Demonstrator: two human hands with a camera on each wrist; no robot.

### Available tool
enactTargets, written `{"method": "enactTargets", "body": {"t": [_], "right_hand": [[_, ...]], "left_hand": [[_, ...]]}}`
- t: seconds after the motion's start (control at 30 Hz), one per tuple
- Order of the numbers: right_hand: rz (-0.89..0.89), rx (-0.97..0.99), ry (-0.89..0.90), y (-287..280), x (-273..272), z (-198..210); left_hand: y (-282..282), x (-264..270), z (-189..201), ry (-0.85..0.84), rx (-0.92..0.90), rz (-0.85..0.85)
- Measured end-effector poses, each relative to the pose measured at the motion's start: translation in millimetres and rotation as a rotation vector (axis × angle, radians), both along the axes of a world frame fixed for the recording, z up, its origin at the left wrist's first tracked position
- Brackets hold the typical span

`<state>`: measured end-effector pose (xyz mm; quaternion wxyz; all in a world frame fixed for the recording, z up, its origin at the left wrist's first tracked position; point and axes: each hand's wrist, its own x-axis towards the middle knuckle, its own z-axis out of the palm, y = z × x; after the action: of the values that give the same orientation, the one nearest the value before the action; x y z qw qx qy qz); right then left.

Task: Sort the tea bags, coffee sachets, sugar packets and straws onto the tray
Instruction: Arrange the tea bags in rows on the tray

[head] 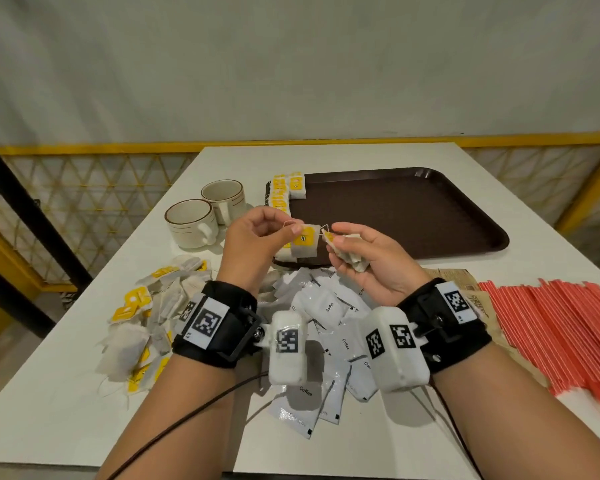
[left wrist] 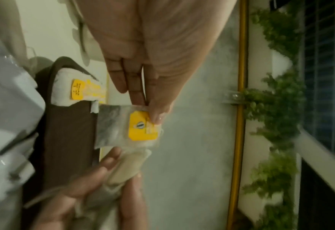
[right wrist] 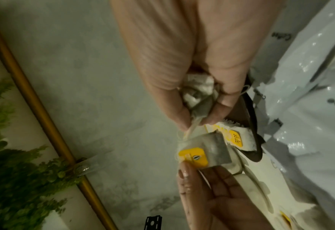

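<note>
Both forearms come in low at the bottom of the head view, wrists strapped with black bands and white camera boxes, hands raised side by side above the near-left corner of the tray (head: 465, 216).

Left hand (head: 253, 240) is turned palm inward, thumb and forefinger pinching the top edge of a tea bag (head: 305, 244) right by its yellow tag, the other fingers loosely curled. The bag hangs flat under the pinch, over the tray's near edge. Right hand (head: 368, 261) is palm up and cupped around a small bunch of tea bags (head: 352, 256), thumb pressing them down at the front, with a thin string looping between the two hands.

On the tray itself a row of tea bags (head: 286, 192) is lined up along its left edge; the rest of it is bare brown. Nearer than the tray, right under the wrists, is the heap of white coffee sachets (head: 326, 341). Left of that heap is the loose tea bag pile (head: 146, 320). Two cups (head: 205, 216) stand just left of the tray. Red straws (head: 561, 337) are spread out to the tray's near right, beside some brown packets (head: 458, 277).
</note>
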<state>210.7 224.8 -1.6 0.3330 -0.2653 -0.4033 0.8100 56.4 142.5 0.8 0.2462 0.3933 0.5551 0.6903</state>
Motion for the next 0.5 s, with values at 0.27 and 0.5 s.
{"method": "enactTargets", "body": {"t": [0.27,0.5], "right_hand": [[0.073,0.052,-0.057,-5.4,0.1,1.7],[0.057,0.123,-0.146,-5.7,-0.5,-0.2]], "left_hand": [[3.4,-0.7,-5.0,-0.080,-0.071,-0.052],[4.0,5.5,-5.7,-0.043,-0.066,-0.062]]}}
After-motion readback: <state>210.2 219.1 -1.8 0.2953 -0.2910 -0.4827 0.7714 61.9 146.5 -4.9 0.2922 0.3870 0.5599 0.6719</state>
